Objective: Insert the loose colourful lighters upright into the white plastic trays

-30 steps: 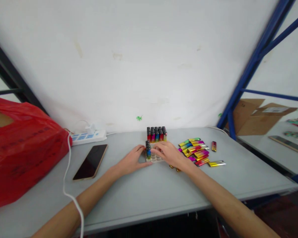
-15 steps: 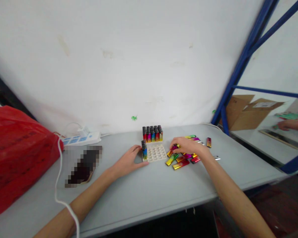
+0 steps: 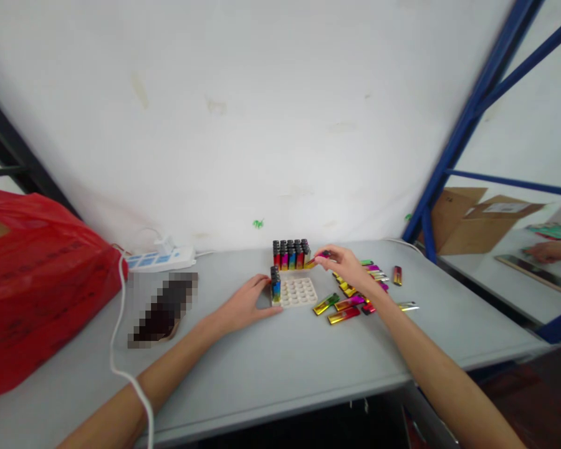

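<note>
A white tray (image 3: 303, 300) with rows of round holes lies flat on the table. Several lighters (image 3: 276, 287) with black tops stand upright along its left end. My left hand (image 3: 245, 305) is against that end, steadying the tray between the thumb at the front corner and the fingers at the back. Pinched in my right hand (image 3: 348, 267) is a yellow and magenta lighter (image 3: 312, 262), tilted, above the tray's back right corner. Loose shiny lighters (image 3: 343, 315) in red, green, gold and magenta lie in a pile beneath and beside my right forearm.
Behind the tray, a block of upright lighters (image 3: 291, 257) stands near the wall. To the left are a red plastic bag (image 3: 42, 293), a power strip (image 3: 168, 259), a white cable (image 3: 116, 349) and a pixelated dark object (image 3: 163, 312). Past the blue frame (image 3: 427, 206), another person's hand (image 3: 549, 252) is near a cardboard box (image 3: 472, 227).
My right hand has lifted a yellow and magenta lighter from the pile and moved it up, toward the tray's back corner. My left hand stays at the tray. The view has shifted slightly.
</note>
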Action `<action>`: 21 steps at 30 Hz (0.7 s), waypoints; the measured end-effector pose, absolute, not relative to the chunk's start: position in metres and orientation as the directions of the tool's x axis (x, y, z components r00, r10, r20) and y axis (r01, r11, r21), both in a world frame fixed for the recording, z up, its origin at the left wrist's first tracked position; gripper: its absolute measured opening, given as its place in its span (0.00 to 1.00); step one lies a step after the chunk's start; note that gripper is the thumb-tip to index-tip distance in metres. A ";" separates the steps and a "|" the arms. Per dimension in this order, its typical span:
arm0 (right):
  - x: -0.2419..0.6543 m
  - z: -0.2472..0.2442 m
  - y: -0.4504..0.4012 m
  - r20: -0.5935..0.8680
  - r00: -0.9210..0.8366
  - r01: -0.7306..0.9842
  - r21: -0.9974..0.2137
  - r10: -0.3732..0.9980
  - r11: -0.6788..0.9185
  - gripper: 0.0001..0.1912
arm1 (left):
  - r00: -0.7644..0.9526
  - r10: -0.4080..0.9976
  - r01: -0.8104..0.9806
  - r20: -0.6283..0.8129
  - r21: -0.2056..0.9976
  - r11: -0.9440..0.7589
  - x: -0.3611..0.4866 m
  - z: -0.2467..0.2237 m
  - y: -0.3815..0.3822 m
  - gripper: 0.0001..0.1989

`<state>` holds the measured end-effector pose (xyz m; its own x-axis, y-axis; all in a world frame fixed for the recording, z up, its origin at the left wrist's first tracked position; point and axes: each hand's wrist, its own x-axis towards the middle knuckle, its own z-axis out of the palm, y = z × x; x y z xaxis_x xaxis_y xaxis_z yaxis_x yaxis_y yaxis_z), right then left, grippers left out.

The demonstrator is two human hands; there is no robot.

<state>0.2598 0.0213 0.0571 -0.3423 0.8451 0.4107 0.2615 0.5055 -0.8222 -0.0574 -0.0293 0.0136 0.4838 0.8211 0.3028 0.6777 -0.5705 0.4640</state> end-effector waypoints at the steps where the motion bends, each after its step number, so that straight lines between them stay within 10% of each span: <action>1: 0.253 0.054 0.021 0.405 -0.285 0.193 -0.864 0.869 0.466 0.24 | 0.483 0.823 0.678 0.299 0.468 -0.567 -0.057 0.014 -0.030 0.33; 10: 0.214 0.044 0.006 0.207 -0.362 -0.184 -0.972 0.909 0.148 0.29 | 0.485 0.819 0.639 0.306 0.514 -0.571 -0.056 0.018 -0.032 0.31; 21: 0.199 0.027 0.002 0.383 -0.114 0.349 -0.849 0.917 0.398 0.31 | 0.489 0.821 0.652 0.295 0.501 -0.568 -0.055 0.017 -0.033 0.31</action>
